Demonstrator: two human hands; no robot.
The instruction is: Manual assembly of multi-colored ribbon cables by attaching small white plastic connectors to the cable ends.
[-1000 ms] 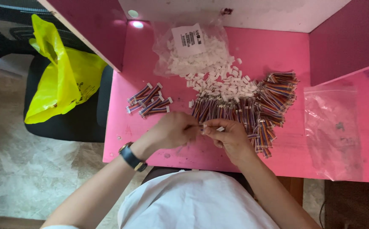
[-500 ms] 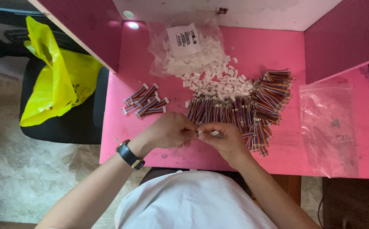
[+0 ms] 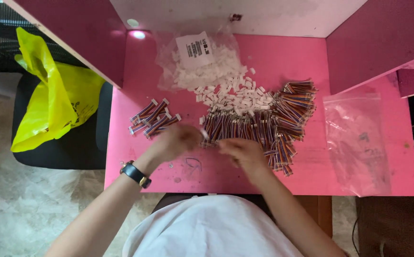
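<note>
A small white connector piece (image 3: 204, 134) sits pinched at the fingertips of the left hand (image 3: 177, 141), which is blurred, just above the near edge of the pink table (image 3: 264, 178). The right hand (image 3: 243, 151) lies close beside it, fingers curled down over the near end of the big pile of multicoloured wire leads (image 3: 268, 121); whether it holds one of them cannot be told. Beyond both hands, a heap of loose white connectors (image 3: 228, 93) spills from a clear bag (image 3: 195, 59). To the left hand's far side lies a small bunch of finished leads (image 3: 152, 119). A black wristwatch (image 3: 134, 174) sits on the left wrist. Well off to the right lies an empty-looking clear bag (image 3: 359, 143); to the left, a yellow bag (image 3: 50, 102) rests on a dark chair.
</note>
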